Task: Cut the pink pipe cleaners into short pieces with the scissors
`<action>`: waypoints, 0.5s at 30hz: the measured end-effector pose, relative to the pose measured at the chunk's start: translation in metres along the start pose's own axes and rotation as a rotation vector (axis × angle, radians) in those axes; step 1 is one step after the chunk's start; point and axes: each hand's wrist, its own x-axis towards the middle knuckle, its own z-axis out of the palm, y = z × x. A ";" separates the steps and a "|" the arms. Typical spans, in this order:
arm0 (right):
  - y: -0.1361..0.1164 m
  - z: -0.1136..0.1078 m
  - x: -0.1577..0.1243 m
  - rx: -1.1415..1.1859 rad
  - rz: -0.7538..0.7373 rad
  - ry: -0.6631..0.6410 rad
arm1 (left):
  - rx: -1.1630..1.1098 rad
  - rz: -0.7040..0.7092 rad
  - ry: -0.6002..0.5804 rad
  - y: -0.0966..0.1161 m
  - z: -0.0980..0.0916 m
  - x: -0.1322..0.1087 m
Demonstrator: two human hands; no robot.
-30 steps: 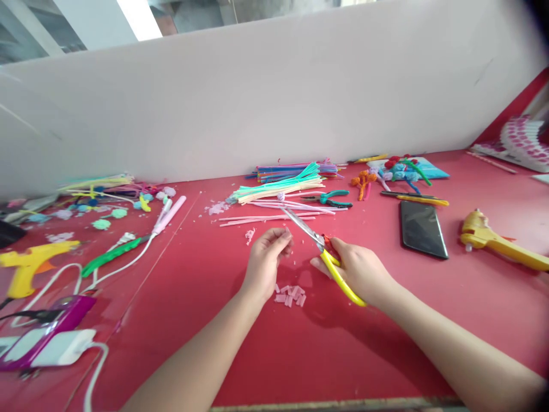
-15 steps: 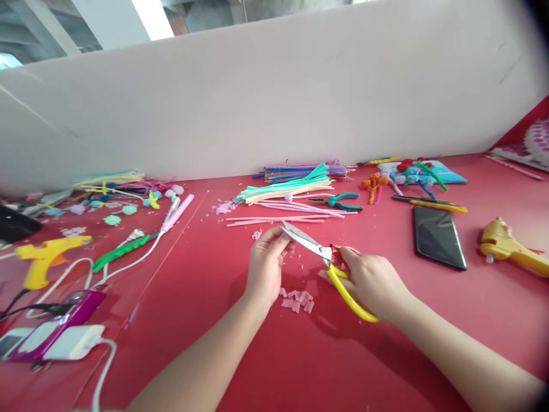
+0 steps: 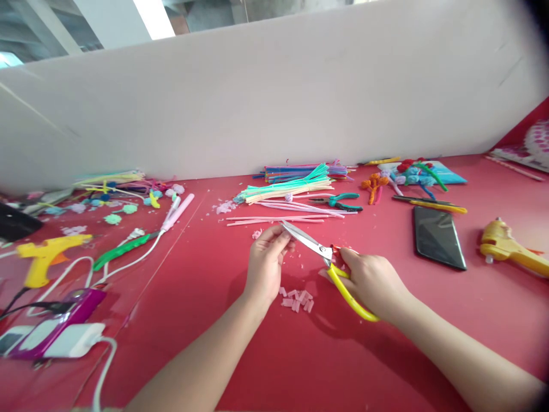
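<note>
My right hand [image 3: 372, 283] grips a pair of scissors [image 3: 319, 249] with yellow handles, fingers wrapped round them. The blades point up and left, their tips at the fingers of my left hand [image 3: 266, 263]. That hand is pinched closed above the table; what it holds is too small and hidden to make out. Below the blades lies a small heap of short pink cut pieces [image 3: 297, 301]. Behind my left hand several long pink pipe cleaners [image 3: 278, 219] lie side by side, with a little pink fluff [image 3: 257, 234] in front of them.
Behind are bundled green pipe cleaners [image 3: 291, 186] and teal-handled pliers [image 3: 338, 200]. To the right lie a black phone [image 3: 438, 237] and a yellow glue gun [image 3: 508, 246]. On the left are another yellow glue gun [image 3: 40, 260], a purple power strip [image 3: 75, 315] and cables. A pale partition [image 3: 274, 103] rises behind.
</note>
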 end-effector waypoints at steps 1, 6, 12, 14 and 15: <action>0.000 0.000 0.000 -0.001 0.000 0.003 | -0.001 0.001 -0.003 0.000 0.000 0.000; 0.001 0.002 0.001 0.014 0.024 -0.004 | 0.008 -0.002 -0.003 0.001 0.000 -0.001; 0.003 0.003 0.006 0.387 0.193 -0.032 | 0.332 -0.043 -0.108 0.002 0.004 -0.003; 0.002 0.000 0.008 0.628 0.240 -0.085 | 0.531 -0.021 -0.201 0.003 0.006 -0.006; 0.001 -0.001 0.008 0.750 0.263 -0.118 | 0.613 0.005 -0.248 0.003 0.008 -0.008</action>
